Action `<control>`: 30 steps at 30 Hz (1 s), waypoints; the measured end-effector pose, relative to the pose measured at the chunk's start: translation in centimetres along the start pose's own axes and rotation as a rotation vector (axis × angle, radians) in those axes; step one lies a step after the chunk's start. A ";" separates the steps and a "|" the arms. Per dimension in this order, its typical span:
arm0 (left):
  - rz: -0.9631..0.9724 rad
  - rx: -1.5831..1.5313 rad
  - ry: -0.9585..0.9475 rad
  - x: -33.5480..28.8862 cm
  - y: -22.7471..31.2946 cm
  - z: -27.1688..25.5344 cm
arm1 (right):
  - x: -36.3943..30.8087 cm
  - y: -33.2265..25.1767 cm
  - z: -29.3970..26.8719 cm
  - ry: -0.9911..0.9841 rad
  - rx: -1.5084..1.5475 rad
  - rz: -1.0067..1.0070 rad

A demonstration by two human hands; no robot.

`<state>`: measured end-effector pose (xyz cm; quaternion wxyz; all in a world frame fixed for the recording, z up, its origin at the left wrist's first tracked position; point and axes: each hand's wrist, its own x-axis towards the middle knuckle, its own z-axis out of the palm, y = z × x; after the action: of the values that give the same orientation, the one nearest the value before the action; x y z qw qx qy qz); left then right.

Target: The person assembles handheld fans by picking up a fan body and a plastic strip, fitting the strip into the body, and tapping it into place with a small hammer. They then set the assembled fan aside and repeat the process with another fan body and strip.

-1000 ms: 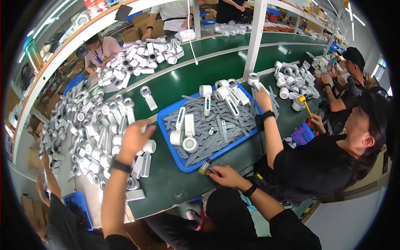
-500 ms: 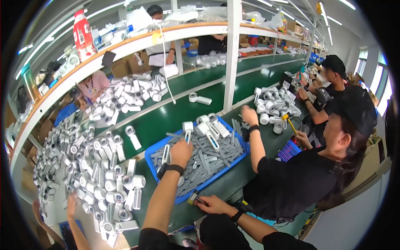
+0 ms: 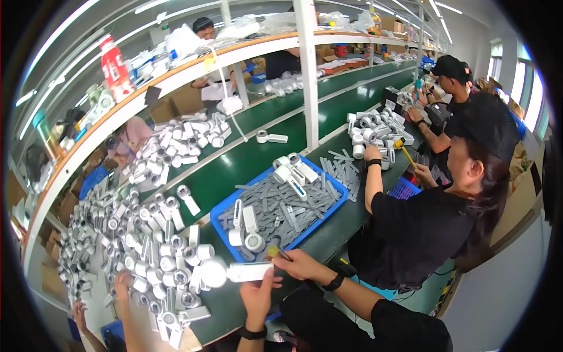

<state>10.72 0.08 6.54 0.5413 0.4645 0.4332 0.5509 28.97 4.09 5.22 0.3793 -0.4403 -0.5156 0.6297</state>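
In front of me, my left hand [image 3: 258, 298] is closed on a white handheld fan [image 3: 251, 271], its round head pointing left and its handle toward my other hand. My right hand [image 3: 300, 265] grips a small hammer [image 3: 273, 251] with a yellow face; most of its handle is hidden by the fingers. The hammer head is just above the end of the fan's handle; whether they touch I cannot tell. Just beyond lies a blue tray [image 3: 218, 226] full of grey plastic strips [image 3: 275, 202], with several white fans [image 3: 251, 226] resting on them.
A large heap of white fans [image 3: 155, 252] covers the left side, where another person's hands [image 3: 122, 286] reach in. To the right a co-worker in black [image 3: 422, 205] holds a yellow hammer [image 3: 406, 152]. A green conveyor [image 3: 234, 170] runs behind, under a shelf and its white post [image 3: 306, 76].
My left hand has come back from the tray toward me with a fan. My right hand and the hammer have moved up to it. The co-worker's free hand has shifted to the heap beyond.
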 end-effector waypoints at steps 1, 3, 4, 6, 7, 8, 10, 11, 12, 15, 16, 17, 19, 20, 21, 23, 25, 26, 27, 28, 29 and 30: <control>-0.020 -0.042 0.026 -0.7 -1.1 -0.1 | 0.3 -0.5 0.6 -0.055 -0.026 0.008; 0.009 -0.063 0.081 -1.8 -2.6 -0.8 | 0.4 -0.9 2.0 -0.189 0.008 0.015; 0.037 -0.077 0.120 -2.2 -3.1 -1.4 | 0.7 -1.2 2.8 -0.211 -0.001 0.029; 0.181 0.022 0.139 -1.1 -5.2 -3.3 | 1.6 -1.3 4.8 -0.254 -0.131 -0.061; 0.265 0.140 0.145 -2.0 -5.3 -3.2 | 1.0 -1.4 5.5 -0.211 -0.128 -0.038; 0.052 0.509 -0.041 -0.7 -4.9 -4.9 | 1.4 -2.0 5.6 -0.168 -0.128 -0.012; -0.024 0.414 -0.135 0.3 -5.5 -6.8 | 2.1 -1.1 5.8 -0.035 -0.109 -0.056; -0.016 0.380 -0.220 0.8 -5.8 -8.4 | 3.0 -0.5 5.6 -0.046 -0.136 0.037; -0.041 0.381 -0.167 0.1 -5.8 -10.4 | 3.3 0.2 5.7 -0.056 -0.160 0.132; 0.086 0.609 -0.142 -2.8 -5.0 -13.0 | 2.7 0.5 6.1 -0.159 -0.170 0.201; 0.080 0.614 -0.130 -3.2 -4.7 -13.2 | 2.9 0.8 5.9 -0.173 -0.168 0.203; 0.369 0.781 0.040 -4.0 -4.3 -13.4 | 2.8 1.4 5.8 -0.165 -0.182 0.207; 0.709 0.969 0.342 -5.2 -2.8 -13.4 | 2.4 2.1 4.6 -0.149 -0.191 0.240; 0.639 1.163 0.554 -6.1 -1.4 -13.0 | 2.2 2.4 4.3 -0.142 -0.188 0.245; 0.481 1.299 0.683 -6.2 -0.5 -13.2 | 2.0 2.6 4.2 -0.142 -0.196 0.260; 0.309 1.427 0.804 -5.1 -0.1 -14.1 | 1.5 3.3 4.1 -0.138 -0.203 0.281; 0.348 1.565 0.772 -3.7 -0.9 -15.2 | 1.7 4.5 3.8 -0.138 -0.136 0.260; 0.346 1.569 0.776 -3.5 -1.5 -15.5 | 2.0 4.8 3.7 -0.143 -0.134 0.259; 0.235 1.511 0.663 -3.2 -2.0 -15.7 | 2.0 5.1 3.5 -0.142 -0.123 0.250; 0.126 1.449 0.549 -3.2 -2.4 -15.8 | 1.8 5.3 3.4 -0.139 -0.113 0.241; 0.161 1.444 0.541 -3.4 -2.6 -15.9 | 1.7 5.3 3.3 -0.129 -0.108 0.247; 0.201 1.431 0.526 -3.5 -2.6 -16.0 | 1.8 5.3 3.2 -0.137 -0.094 0.237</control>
<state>-4.50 -2.91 0.73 -0.0646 0.5926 0.7543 0.2751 25.24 3.80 -0.01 0.2451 -0.4713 -0.5134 0.6740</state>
